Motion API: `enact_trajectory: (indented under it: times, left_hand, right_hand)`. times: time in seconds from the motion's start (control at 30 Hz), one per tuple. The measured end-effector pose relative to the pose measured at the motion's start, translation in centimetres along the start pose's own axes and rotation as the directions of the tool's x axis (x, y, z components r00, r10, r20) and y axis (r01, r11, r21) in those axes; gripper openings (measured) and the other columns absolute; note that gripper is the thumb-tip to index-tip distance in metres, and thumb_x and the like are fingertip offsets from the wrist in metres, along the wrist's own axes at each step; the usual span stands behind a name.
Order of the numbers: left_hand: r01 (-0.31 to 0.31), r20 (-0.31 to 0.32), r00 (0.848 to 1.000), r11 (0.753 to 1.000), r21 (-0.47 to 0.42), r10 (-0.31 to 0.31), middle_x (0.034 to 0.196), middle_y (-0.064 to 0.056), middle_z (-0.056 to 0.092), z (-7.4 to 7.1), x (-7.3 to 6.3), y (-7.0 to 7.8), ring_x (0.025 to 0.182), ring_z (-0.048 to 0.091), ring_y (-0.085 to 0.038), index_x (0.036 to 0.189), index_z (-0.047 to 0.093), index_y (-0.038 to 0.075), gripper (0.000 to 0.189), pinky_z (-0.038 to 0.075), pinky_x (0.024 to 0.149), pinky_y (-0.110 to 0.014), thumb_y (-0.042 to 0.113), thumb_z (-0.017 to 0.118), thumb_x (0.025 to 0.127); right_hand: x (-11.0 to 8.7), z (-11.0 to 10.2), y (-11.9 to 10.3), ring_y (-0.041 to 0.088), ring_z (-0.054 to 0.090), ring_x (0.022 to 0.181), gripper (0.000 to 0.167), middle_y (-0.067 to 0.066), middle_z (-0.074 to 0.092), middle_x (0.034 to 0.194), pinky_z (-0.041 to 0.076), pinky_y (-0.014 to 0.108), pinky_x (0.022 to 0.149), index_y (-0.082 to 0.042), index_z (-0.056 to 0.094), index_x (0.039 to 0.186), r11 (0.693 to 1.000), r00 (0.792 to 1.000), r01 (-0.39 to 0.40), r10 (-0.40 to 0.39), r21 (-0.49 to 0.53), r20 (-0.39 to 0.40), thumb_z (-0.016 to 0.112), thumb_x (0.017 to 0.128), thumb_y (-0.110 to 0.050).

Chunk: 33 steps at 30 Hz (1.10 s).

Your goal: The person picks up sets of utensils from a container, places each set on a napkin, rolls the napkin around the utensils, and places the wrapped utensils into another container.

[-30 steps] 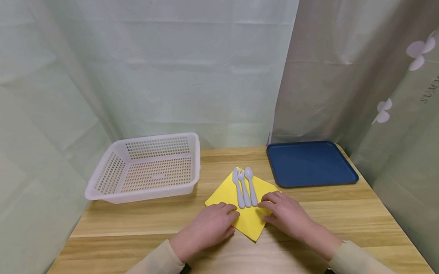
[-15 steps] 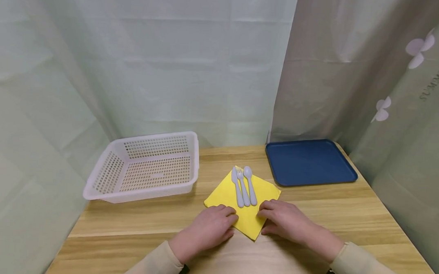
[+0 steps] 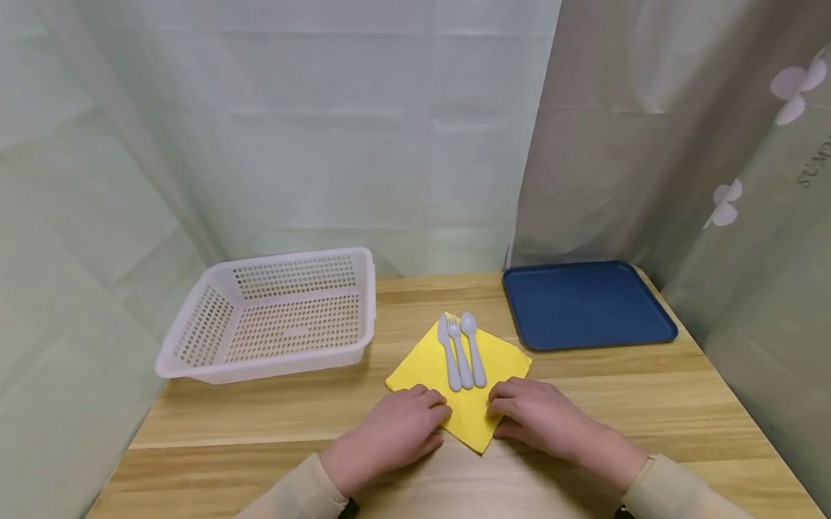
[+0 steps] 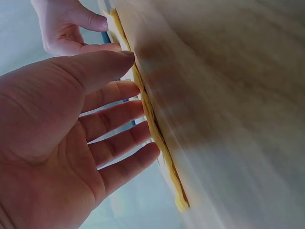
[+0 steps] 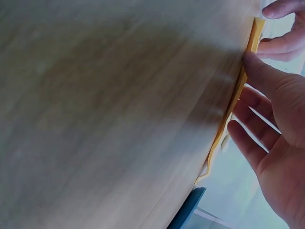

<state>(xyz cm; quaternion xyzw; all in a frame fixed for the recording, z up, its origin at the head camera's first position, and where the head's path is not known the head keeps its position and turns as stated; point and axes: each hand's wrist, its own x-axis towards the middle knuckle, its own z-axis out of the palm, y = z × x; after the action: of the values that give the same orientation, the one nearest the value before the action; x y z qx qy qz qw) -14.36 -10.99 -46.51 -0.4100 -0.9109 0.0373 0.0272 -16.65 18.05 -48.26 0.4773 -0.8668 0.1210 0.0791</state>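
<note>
A folded yellow napkin [image 3: 470, 414] lies slanted on the wooden table, one corner pointing toward me. Across its upper part rest a grey knife [image 3: 449, 362], a fork [image 3: 461, 358] and a spoon [image 3: 475, 355], side by side. My left hand [image 3: 404, 424] rests at the napkin's near left edge, fingertips on its top and thumb beside the edge. At the near right edge is my right hand [image 3: 537, 420], relaxed fingers over the napkin and thumb tip right at its edge. Both wrist views show the layered napkin edge [image 4: 155, 126] along the fingertips, with gently bent fingers.
To the left stands a white perforated plastic basket [image 3: 331, 358]. A flat blue tray [image 3: 590, 306] lies at the back right of the wooden table [image 3: 254, 454]. Pale curtains [image 3: 323, 132] hang behind and on both sides.
My right hand has shifted slightly down and left along the napkin's right edge, uncovering its right corner. The left hand, napkin and cutlery have stayed in place.
</note>
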Motion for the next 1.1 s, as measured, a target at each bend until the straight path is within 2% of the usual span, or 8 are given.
enact_trajectory:
  times: [0.27,0.47,0.8,1.1]
  left_hand:
    - [-0.006,0.009,1.0,1.0,-0.022,0.007,0.121,0.003,0.072,-0.2,-0.1,0.1,0.109,0.066,-0.018,0.116,0.076,0.02,0.023,0.059,0.091,-0.033,0.036,0.082,0.101]
    - [-0.006,0.024,1.0,0.999,-0.038,0.007,0.118,0.003,0.072,-0.4,0.0,0.2,0.106,0.065,-0.017,0.114,0.076,0.02,0.024,0.058,0.086,-0.032,0.038,0.084,0.099]
    - [0.021,0.018,1.0,0.997,-0.079,-0.019,0.105,0.006,0.066,-0.1,0.7,-0.2,0.095,0.06,-0.015,0.113,0.076,0.02,0.036,0.054,0.078,-0.03,0.047,0.09,0.093]
    - [0.028,0.006,1.0,0.995,-0.091,-0.028,0.106,0.005,0.067,0.0,1.1,-0.5,0.094,0.06,-0.016,0.117,0.076,0.019,0.043,0.054,0.078,-0.031,0.049,0.091,0.09]
  right_hand:
    - [0.2,-0.1,-0.2,0.01,0.063,0.093,0.014,-0.009,0.069,0.107,0.058,0.028,0.08,-0.021,0.078,0.103,0.999,0.999,0.041,-0.041,-0.03,0.02,0.09,0.095,-0.021]
    - [0.2,0.0,-0.3,0.01,0.064,0.092,0.013,-0.009,0.069,0.106,0.058,0.029,0.08,-0.021,0.077,0.101,0.999,0.999,0.046,-0.046,-0.021,0.003,0.088,0.096,-0.016]
    - [0.5,0.0,0.1,0.008,0.064,0.086,0.01,-0.011,0.071,0.098,0.058,0.028,0.076,-0.02,0.077,0.099,0.998,0.999,-0.019,0.021,0.057,-0.044,0.084,0.099,-0.013]
    - [0.9,-0.7,0.1,0.006,0.063,0.081,0.016,-0.011,0.071,0.093,0.059,0.031,0.073,-0.019,0.074,0.099,0.989,0.994,-0.1,0.105,0.107,-0.044,0.083,0.097,-0.006]
